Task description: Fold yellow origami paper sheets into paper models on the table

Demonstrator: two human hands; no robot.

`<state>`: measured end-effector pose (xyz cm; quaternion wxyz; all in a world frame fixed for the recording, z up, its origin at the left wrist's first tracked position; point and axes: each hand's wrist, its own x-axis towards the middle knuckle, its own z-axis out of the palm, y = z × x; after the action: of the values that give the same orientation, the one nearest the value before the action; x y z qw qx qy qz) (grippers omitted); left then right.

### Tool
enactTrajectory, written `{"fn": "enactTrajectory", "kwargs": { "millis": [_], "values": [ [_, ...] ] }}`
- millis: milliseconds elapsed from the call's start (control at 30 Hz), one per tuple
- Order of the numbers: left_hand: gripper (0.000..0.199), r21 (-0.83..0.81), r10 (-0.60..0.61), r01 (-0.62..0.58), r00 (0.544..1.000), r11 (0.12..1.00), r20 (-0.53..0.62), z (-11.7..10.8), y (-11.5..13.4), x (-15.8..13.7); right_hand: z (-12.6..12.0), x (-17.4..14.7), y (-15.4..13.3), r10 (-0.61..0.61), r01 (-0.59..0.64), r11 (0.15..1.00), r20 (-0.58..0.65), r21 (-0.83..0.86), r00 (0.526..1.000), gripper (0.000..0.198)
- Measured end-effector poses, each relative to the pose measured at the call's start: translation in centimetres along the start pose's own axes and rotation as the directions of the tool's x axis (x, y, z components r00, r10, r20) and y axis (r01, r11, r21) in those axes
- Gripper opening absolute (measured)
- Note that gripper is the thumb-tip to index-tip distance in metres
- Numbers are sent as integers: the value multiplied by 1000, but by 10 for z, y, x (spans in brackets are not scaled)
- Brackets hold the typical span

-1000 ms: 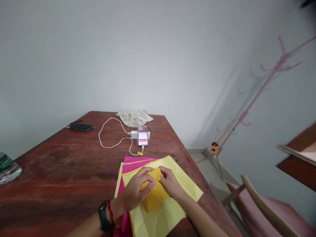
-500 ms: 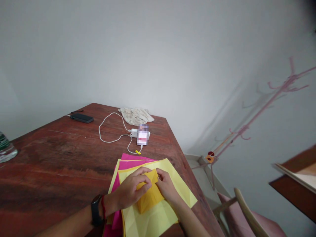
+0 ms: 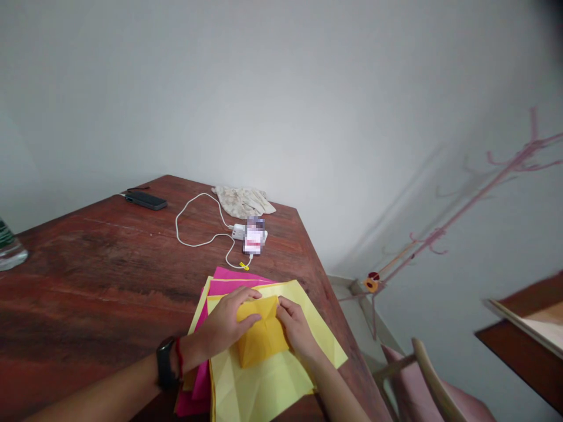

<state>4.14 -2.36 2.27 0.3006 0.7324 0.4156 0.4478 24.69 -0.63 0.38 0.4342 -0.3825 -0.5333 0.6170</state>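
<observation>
A folded piece of orange-yellow paper [image 3: 263,339] lies over a larger pale yellow sheet [image 3: 246,395]. At its left and upper edge is my left hand [image 3: 226,321], thumb on the front and fingers curled at the top edge. My right hand [image 3: 297,328] pinches the upper right corner between thumb and fingers. A crease runs down from the top of the folded paper. Bright pink sheets [image 3: 233,287] and more yellow paper show beneath the pale sheet. The fingertips behind the folded paper are hidden.
Past the papers, a blurred-screen phone [image 3: 254,237] rests on a white charger with a looped white cable [image 3: 176,225]. A pale cloth [image 3: 244,202], dark device [image 3: 146,200] and bottle [image 3: 11,249] stand on the wooden table [image 3: 109,269]. At right are a chair [image 3: 433,381] and pink coat rack [image 3: 479,193].
The small flap at the top of the folded paper has been opened out flatter. My left hand has shifted left, its thumb moving away from the middle. The view has shifted slightly.
</observation>
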Motion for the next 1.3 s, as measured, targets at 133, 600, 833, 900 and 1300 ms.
{"fn": "enactTrajectory", "kwargs": {
  "millis": [133, 600, 833, 900, 1300],
  "values": [
    [25, -35, -105, 105, 994, 994, 12, -3, 0, 5, 1, -1, -2, -27, 26, 1000, -53, -5, 998, 37],
    [18, -217, -237, 218, 969, 951, -67, -8, -7, 13, 2, -1, -13, -149, 138, 988, -179, -72, 973, 34],
    [35, -570, -314, 320, 943, 757, 112, -9, -10, 20, -6, 3, -20, -128, 135, 991, -282, 7, 951, 36],
    [35, -582, -351, 326, 933, 745, 73, -12, -9, 21, -7, 4, -20, -109, 113, 994, -267, -2, 958, 37],
    [29, -611, -479, 366, 877, 702, -24, -21, 1, 25, -8, 5, -20, -84, 70, 994, -157, -87, 984, 36]
  ]
}}
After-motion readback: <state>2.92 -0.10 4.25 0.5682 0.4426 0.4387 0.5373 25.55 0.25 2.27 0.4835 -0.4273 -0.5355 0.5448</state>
